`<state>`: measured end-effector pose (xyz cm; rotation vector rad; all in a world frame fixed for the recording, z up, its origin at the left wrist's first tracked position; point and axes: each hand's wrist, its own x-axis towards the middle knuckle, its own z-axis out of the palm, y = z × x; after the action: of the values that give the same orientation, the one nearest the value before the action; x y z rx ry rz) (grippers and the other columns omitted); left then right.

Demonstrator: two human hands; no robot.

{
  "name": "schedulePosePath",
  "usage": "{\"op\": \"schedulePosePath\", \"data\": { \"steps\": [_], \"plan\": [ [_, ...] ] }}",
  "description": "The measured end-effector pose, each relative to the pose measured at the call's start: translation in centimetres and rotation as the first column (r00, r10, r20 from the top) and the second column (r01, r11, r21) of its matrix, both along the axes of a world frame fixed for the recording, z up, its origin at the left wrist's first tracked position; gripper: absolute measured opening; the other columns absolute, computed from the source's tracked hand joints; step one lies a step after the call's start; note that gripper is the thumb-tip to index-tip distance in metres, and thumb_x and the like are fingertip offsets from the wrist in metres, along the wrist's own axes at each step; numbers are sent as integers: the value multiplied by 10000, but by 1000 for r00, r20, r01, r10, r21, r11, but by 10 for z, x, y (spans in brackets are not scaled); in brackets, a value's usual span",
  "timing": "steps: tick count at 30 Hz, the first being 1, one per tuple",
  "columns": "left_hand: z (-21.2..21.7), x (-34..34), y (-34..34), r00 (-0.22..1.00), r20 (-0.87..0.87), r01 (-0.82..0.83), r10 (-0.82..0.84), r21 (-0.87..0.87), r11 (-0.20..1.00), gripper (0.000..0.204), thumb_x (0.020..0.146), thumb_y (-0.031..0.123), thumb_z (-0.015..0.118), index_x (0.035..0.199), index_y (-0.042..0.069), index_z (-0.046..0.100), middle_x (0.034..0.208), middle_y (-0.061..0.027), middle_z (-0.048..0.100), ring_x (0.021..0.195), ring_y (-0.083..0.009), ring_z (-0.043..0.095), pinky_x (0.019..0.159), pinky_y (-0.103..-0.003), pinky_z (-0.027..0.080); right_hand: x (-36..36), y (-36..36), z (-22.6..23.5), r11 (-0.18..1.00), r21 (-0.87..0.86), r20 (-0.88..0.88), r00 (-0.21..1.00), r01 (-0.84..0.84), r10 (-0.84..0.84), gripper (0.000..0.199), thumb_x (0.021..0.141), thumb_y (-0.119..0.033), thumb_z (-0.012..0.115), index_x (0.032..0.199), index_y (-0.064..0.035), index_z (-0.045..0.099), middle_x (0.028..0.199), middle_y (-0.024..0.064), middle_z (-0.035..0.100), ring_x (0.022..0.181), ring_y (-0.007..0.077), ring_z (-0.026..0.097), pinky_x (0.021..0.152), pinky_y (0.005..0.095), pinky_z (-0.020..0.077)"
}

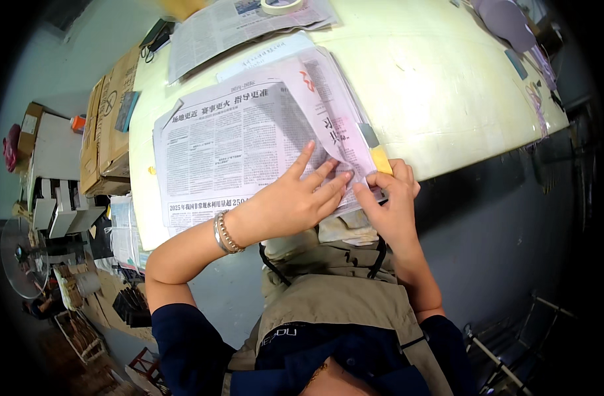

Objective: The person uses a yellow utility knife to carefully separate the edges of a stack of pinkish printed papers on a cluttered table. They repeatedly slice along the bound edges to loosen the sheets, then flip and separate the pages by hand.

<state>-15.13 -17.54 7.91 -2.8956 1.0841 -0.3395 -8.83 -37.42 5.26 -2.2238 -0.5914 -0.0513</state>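
A printed newspaper (209,145) lies spread over a stack of paper at the table's front edge. Its right part is turned over in a fold (318,109). My left hand (292,201), with a beaded bracelet and a bangle at the wrist, rests on the newspaper with its fingers apart, the tips against the fold. At the lower right corner my right hand (396,201) pinches the newspaper's edge between thumb and fingers. Just above that hand is a small flat grey and yellow piece (380,158), whose kind I cannot tell.
More newspapers (236,33) and a roll of tape (281,5) lie farther back on the pale table (440,86). Cardboard boxes (114,125) stand along its left side. A purple-grey item (506,23) sits at the far right. Metal framing (500,360) is at the lower right.
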Motion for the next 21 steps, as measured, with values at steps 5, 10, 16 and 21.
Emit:
{"op": "schedulePosePath", "data": {
  "steps": [5, 10, 16, 21],
  "plan": [
    [6, -7, 15, 959, -253, 100, -127, -117, 988, 276, 779, 219, 620, 1018, 81, 607, 1231, -61, 549, 1107, -201, 548, 1028, -575, 320, 21, 1, 13, 977, -179, 183, 980, 113, -80, 361, 682, -433, 765, 779, -95, 687, 979, 85, 486, 1017, 272, 414, 904, 445, 230],
    [-5, -5, 14, 881, -385, 93, -275, -430, 898, 151, 766, 181, 590, 852, 80, 661, 1062, -99, 532, 973, -217, 540, 1006, -550, 310, 27, 52, 17, 976, -211, 365, 931, 55, 27, 601, 572, -574, 777, 827, -40, 672, 1023, 107, 448, 1050, 291, 364, 928, 501, 201],
    [-7, -23, 15, 872, -448, -18, -197, -432, 902, 171, 709, 202, 611, 773, 56, 671, 1181, -198, 469, 1099, -322, 467, 1001, -607, 294, 13, 82, 35, 921, -388, 298, 950, 29, 95, 670, 554, -527, 798, 981, -35, 643, 1117, 109, 424, 1118, 296, 354, 996, 574, 180],
    [4, -29, 17, 878, -461, -42, -131, -346, 937, 167, 695, 187, 599, 717, 41, 678, 1430, -204, 329, 1331, -372, 295, 972, -709, 246, 38, 64, 20, 926, -335, 400, 916, 175, -28, 376, 703, -352, 758, 884, -35, 669, 1044, 75, 487, 1087, 261, 419, 980, 540, 213]
  ]
}}
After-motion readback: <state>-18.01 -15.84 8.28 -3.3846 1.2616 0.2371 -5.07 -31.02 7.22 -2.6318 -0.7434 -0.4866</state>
